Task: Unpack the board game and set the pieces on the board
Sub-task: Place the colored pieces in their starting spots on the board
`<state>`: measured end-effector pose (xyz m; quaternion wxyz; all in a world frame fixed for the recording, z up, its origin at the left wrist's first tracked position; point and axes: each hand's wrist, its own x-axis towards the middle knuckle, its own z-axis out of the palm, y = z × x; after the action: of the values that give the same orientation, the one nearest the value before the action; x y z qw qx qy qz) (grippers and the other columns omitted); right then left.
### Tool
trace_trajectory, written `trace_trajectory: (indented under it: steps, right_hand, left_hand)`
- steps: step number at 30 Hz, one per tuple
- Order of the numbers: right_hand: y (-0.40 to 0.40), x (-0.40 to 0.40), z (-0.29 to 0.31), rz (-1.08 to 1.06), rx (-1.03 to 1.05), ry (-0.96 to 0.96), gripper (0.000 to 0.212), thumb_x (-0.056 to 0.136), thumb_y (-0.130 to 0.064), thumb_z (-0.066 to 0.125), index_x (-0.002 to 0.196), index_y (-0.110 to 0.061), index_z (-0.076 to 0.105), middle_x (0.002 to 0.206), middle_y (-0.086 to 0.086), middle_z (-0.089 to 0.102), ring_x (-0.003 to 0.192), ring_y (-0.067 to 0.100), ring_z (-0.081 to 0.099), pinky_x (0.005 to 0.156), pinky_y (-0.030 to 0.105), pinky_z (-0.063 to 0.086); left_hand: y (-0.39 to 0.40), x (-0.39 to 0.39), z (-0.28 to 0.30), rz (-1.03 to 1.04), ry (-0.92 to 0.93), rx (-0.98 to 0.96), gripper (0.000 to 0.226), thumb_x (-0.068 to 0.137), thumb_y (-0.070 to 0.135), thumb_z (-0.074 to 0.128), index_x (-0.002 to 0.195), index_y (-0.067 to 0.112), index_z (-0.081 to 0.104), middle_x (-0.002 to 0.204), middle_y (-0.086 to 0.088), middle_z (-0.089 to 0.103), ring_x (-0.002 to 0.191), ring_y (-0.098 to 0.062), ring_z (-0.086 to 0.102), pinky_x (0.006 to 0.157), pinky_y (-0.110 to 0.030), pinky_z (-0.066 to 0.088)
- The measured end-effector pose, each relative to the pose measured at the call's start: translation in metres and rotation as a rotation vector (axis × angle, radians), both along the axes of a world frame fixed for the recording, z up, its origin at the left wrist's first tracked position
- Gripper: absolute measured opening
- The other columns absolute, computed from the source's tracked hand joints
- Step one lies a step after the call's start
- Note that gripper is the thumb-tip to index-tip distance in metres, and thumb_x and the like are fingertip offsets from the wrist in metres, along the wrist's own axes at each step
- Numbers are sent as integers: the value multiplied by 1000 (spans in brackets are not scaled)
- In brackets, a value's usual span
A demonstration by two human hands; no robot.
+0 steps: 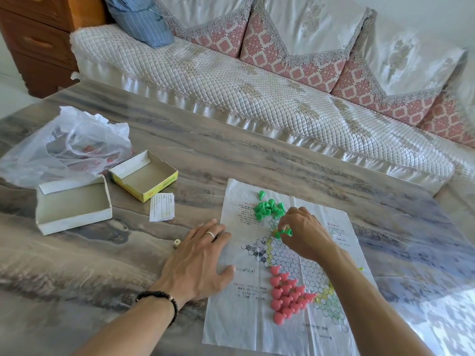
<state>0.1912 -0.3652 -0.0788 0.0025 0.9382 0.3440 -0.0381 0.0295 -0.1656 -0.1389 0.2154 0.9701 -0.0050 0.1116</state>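
A thin paper game board (331, 255) printed with hexagon cells lies flat on the marbled table. Several green pegs (268, 208) are bunched at its far end, one green peg (261, 194) standing apart beyond them. Several pink pegs (286, 295) cluster near its front. My right hand (305, 233) hovers over the board's upper cells, fingers pinched on green pegs (284, 232). My left hand (198, 258) rests flat, fingers spread, on the board's left edge.
An empty yellow box tray (144, 174) and the white box lid (73, 204) sit at left, beside a crumpled clear plastic bag (64, 145). A folded paper slip (162, 207) and a small die (176, 243) lie near my left hand. A sofa (257, 98) runs behind the table.
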Motion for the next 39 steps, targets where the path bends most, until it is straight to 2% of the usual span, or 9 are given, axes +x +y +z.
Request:
trace_trajectory:
  steps: [6,10,14,20,23,27,29,34,39]
  right_hand:
    - [0,4,8,-47,120,41,28,87,-25,61,114,-20,62,111,-4,58,105,13,49,92,34,45]
    - [9,18,18,-91,238,-8,24,89,-9,57,109,-13,68,105,3,67,91,14,62,84,31,54]
    - [21,31,13,-139,169,9,37,86,5,47,103,-17,71,108,3,70,82,12,64,74,24,55]
    - [31,40,2,-103,4,27,50,74,13,48,96,-24,71,116,1,65,92,17,65,77,34,57]
    - [27,45,-3,-106,-19,35,45,75,10,56,99,-26,71,116,3,66,90,17,65,79,32,57]
    - [21,42,5,-97,24,33,21,82,-4,66,95,-20,70,108,0,63,93,15,60,84,30,53]
    - [19,38,12,-101,108,41,11,84,-12,68,95,-15,70,98,-1,63,86,11,58,77,22,49]
    - [17,22,30,-155,327,99,4,81,-18,71,84,-18,68,73,-7,61,64,6,54,53,11,38]
    - [16,6,36,-64,299,141,8,85,-11,66,91,-14,71,79,-10,63,70,-3,58,60,7,47]
  left_hand:
    - [0,0,-1,5,15,-3,70,82,58,42,142,22,37,154,4,29,146,-12,11,116,-28,6]
    - [0,0,0,3,20,4,71,83,58,40,143,22,35,154,4,27,146,-12,9,116,-28,4]
    - [0,-1,0,8,21,14,70,83,58,40,143,23,34,155,4,25,146,-12,8,116,-28,4]
    - [0,0,0,5,21,7,69,83,57,41,143,22,34,155,4,26,146,-12,8,118,-29,5]
    - [0,-1,0,4,27,16,69,84,57,40,143,22,33,155,4,24,146,-12,6,119,-29,4]
    - [0,-1,1,3,19,8,69,84,56,41,143,22,34,155,3,26,146,-12,7,117,-28,2]
    - [0,-1,1,1,24,14,69,84,56,41,144,22,33,155,4,24,146,-11,6,117,-27,1]
    - [0,0,1,7,25,10,70,84,57,41,144,22,33,156,3,24,146,-11,7,118,-28,3]
    - [-1,-1,2,4,19,13,70,83,58,41,143,23,34,156,4,25,146,-12,8,116,-27,4]
